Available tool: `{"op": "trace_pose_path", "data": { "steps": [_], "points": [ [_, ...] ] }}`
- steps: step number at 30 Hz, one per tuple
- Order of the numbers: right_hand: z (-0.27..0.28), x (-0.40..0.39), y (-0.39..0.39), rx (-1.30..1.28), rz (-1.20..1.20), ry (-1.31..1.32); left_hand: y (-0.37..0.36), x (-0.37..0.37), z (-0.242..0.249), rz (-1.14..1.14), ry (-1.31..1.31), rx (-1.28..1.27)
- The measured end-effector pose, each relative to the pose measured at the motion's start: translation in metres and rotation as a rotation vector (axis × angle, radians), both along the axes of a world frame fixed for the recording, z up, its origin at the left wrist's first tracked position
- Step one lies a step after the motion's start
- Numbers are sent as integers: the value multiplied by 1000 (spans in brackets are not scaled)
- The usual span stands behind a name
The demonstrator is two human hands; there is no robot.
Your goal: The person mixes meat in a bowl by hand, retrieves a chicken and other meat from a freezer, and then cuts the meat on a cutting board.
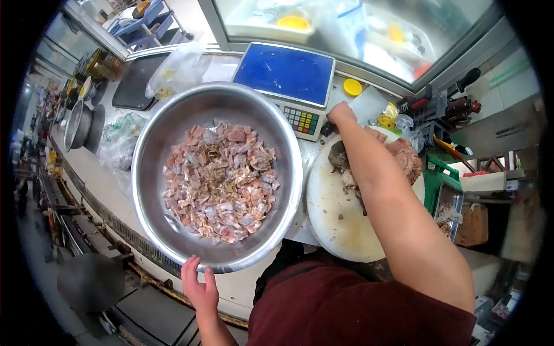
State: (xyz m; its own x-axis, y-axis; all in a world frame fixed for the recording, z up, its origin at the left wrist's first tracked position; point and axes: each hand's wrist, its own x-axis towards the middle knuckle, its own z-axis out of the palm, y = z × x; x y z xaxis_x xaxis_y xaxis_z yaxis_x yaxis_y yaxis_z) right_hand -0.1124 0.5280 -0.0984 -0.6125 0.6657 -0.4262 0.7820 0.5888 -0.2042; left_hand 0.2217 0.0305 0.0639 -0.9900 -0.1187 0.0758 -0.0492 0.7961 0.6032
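Note:
A large steel bowl (144, 173) holds a heap of chopped raw meat (222, 179). At the bowl's near rim is my left hand (201, 288), its fingers apart and nothing in them. My right hand (341, 113) reaches past a round white cutting board (340, 230) to the right edge of the blue-topped scale (285, 72). Its fingers are curled around something dark that I cannot make out. On the board, partly covered by my right forearm, lie more meat (404, 158) and a dark cleaver-like object (337, 157).
A yellow lid (352, 87) lies right of the scale. Plastic bags (122, 141) and a dark tray (138, 81) are at the left. Knives stand in a rack (433, 118) at the right, above a green bin (433, 184) and a metal tray (450, 199).

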Motion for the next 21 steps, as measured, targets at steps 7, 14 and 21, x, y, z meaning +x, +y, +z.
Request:
{"op": "trace_pose_path", "data": {
  "steps": [7, 14, 21],
  "points": [
    [66, 9, 31, -153, -94, 166, 11, -36, 3, -124, 43, 34],
    [129, 58, 93, -616, -368, 848, 33, -53, 2, -276, 140, 70],
    [214, 197, 91, -968, -211, 977, 85, -62, 13, -483, 209, 155]
  ]
}}
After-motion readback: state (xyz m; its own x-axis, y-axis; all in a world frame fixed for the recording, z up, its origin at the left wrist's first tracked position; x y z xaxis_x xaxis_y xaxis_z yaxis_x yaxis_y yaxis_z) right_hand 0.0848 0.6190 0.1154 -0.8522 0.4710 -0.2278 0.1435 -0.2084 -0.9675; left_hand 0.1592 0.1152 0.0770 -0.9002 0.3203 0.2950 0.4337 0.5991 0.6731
